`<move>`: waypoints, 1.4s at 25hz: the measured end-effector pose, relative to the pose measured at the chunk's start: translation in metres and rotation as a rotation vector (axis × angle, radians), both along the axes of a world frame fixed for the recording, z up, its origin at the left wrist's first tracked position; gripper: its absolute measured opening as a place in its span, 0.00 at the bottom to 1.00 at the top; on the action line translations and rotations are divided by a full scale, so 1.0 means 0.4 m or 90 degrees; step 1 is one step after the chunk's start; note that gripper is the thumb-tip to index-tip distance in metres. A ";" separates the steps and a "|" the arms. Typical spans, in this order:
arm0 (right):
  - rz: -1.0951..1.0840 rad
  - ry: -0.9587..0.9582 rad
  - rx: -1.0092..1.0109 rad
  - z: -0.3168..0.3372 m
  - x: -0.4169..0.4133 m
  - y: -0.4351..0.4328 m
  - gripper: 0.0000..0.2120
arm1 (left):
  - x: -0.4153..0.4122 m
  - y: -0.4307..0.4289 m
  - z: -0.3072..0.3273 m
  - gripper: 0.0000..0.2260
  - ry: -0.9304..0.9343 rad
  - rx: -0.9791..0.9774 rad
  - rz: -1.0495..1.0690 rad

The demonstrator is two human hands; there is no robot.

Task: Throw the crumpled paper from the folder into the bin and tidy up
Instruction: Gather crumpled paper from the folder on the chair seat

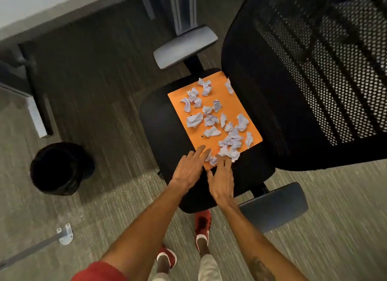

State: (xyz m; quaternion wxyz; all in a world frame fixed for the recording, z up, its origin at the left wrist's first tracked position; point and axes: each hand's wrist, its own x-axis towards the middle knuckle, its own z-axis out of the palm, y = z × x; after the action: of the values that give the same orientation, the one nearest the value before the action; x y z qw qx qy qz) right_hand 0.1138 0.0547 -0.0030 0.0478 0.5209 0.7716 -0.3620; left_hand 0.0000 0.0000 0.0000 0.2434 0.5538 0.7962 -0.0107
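Observation:
An orange folder (pixel 178 104) lies flat on the black seat of an office chair (pixel 159 123). Several crumpled white paper pieces (pixel 211 121) are scattered over the folder. My left hand (pixel 189 169) is spread flat at the folder's near corner, fingertips touching its edge. My right hand (pixel 222 182) is beside it, fingers apart, fingertips at the nearest paper scraps (pixel 213 160). Neither hand holds anything. A black bin (pixel 56 169) stands on the carpet to the left of the chair.
The chair's mesh backrest (pixel 314 71) rises at the right, with grey armrests far (pixel 184 46) and near (pixel 274 205). Desk legs (pixel 39 113) stand at the left and a metal floor bracket (pixel 65 233) lies near my feet in red shoes (pixel 202 228).

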 end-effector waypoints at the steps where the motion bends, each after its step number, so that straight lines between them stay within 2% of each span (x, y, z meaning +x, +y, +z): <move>1: -0.014 -0.001 -0.013 -0.009 -0.006 0.002 0.28 | 0.001 0.008 -0.008 0.38 -0.003 -0.020 0.005; 6: -0.032 0.022 -0.023 -0.051 -0.020 0.011 0.25 | 0.007 0.035 -0.051 0.35 -0.030 -0.031 0.041; 11: -0.035 0.039 -0.004 -0.075 -0.043 0.029 0.11 | 0.012 0.064 -0.071 0.13 -0.066 0.001 0.105; 14: -0.083 0.074 -0.020 -0.077 -0.046 0.030 0.08 | 0.008 0.067 -0.081 0.07 -0.092 0.024 0.146; 16: -0.144 0.099 -0.027 -0.071 -0.043 0.026 0.06 | 0.005 0.061 -0.079 0.04 -0.139 0.067 0.246; 20: -0.295 0.134 0.004 -0.051 -0.030 0.039 0.05 | 0.011 0.049 -0.070 0.06 -0.260 0.121 0.491; 23: -0.419 0.162 0.061 -0.052 -0.009 0.089 0.08 | 0.018 0.077 -0.067 0.20 -0.241 0.151 0.559; 24: -0.459 0.176 0.067 -0.056 0.001 0.109 0.10 | 0.023 0.092 -0.064 0.22 -0.247 0.160 0.564; 25: -0.485 0.188 0.072 -0.062 0.010 0.128 0.12 | 0.031 0.108 -0.060 0.20 -0.271 0.164 0.570; 27: -0.495 0.187 0.073 -0.075 0.019 0.155 0.14 | 0.048 0.138 -0.058 0.08 -0.332 0.159 0.606; 28: -0.491 0.173 0.062 -0.083 0.019 0.163 0.15 | 0.058 0.150 -0.058 0.06 -0.335 0.156 0.621; 32: -0.452 0.108 -0.017 -0.106 0.004 0.168 0.14 | 0.095 0.178 -0.061 0.18 -0.300 0.077 0.642; 35: -0.421 0.078 -0.082 -0.115 -0.007 0.152 0.16 | 0.109 0.191 -0.082 0.20 -0.307 0.030 0.609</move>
State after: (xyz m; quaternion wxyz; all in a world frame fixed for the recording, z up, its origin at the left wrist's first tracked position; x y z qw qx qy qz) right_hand 0.1112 0.1156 -0.0490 -0.0854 0.7161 0.5379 -0.4365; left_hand 0.0435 0.0765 -0.0327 0.3847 0.1214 0.8810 0.2471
